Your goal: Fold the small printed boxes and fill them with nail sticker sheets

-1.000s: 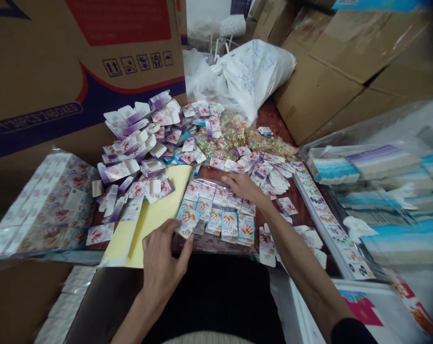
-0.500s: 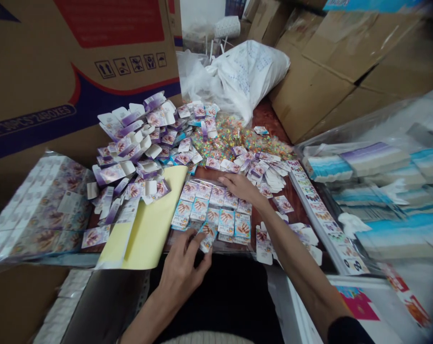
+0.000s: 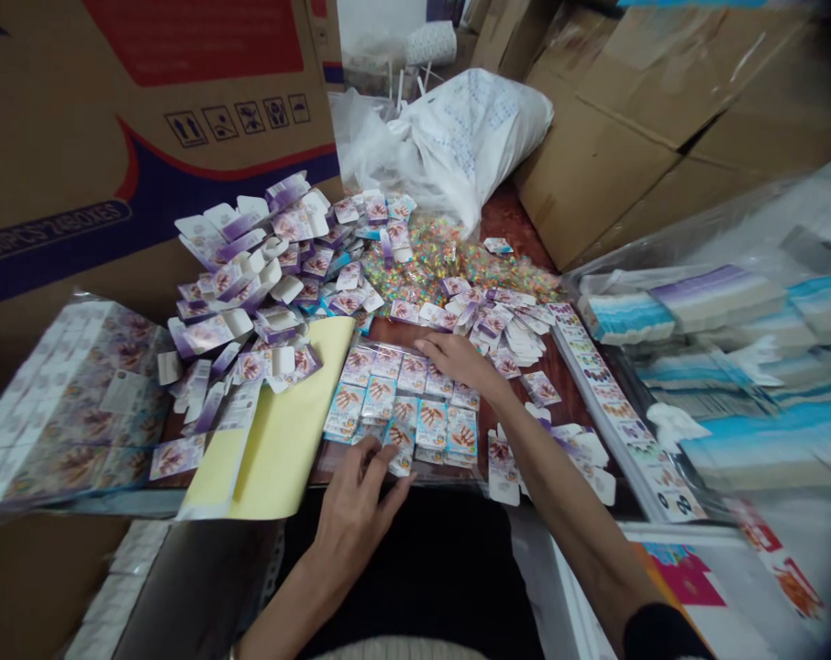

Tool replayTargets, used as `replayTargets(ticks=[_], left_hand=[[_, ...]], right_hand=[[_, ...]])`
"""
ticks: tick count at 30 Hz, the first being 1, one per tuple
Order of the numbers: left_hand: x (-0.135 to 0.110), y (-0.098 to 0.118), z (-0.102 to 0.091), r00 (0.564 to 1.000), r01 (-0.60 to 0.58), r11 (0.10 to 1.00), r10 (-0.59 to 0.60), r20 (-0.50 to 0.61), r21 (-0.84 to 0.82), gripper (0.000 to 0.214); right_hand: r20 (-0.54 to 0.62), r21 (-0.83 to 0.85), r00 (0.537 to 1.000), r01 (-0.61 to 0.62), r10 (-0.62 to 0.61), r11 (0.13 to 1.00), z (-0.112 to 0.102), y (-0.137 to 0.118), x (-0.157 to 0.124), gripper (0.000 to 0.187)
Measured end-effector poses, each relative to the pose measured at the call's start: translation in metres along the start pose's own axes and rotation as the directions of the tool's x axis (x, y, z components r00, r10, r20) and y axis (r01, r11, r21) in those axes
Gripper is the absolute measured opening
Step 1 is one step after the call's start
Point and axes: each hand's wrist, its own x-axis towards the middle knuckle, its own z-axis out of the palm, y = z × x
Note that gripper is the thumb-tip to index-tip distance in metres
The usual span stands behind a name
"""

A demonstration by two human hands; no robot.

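My left hand (image 3: 353,518) is at the near edge of a group of small blue-and-white printed cards (image 3: 405,403), its spread fingertips at one tilted card (image 3: 400,445). The cards lie on a clear plastic sheet (image 3: 415,467). My right hand (image 3: 460,359) rests flat on the far edge of that group, holding nothing. To the left, a pale yellow sheet (image 3: 282,435) lies beside the cards. Beyond it, a heap of white-and-purple die-cut box blanks (image 3: 250,275) spreads across the reddish-brown tabletop (image 3: 559,385).
Multicoloured beads (image 3: 422,261) lie behind the cards, with a white sack (image 3: 470,137) beyond. A shrink-wrapped stack of boxes (image 3: 78,403) is at left. Wrapped blue-and-purple packs (image 3: 718,298) are at right. Large cardboard cartons (image 3: 147,119) wall the far side.
My left hand has moved right along the near edge, and the tilted card has gone with it from the group's left corner to near its middle. My right hand stays put. The view has shifted slightly.
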Motion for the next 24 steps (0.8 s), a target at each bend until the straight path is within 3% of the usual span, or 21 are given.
replayTargets(ticks=[8, 16, 24], left_hand=[[0.001, 0.001, 0.001, 1.0, 0.028, 0.994, -0.027, 0.006, -0.102, 0.027], [0.002, -0.004, 0.009, 0.986, 0.163, 0.961, -0.168, -0.004, -0.226, 0.025], [0.009, -0.011, 0.024, 0.996, 0.082, 0.994, -0.085, 0.034, 0.079, 0.029]], right_hand=[[0.006, -0.009, 1.0, -0.023, 0.023, 1.0, 0.005, 0.004, 0.0, 0.035], [0.018, -0.018, 0.999, -0.038, 0.038, 0.999, 0.005, 0.002, -0.001, 0.036], [0.013, -0.04, 0.999, -0.046, 0.047, 0.998, 0.008, 0.002, -0.001, 0.036]])
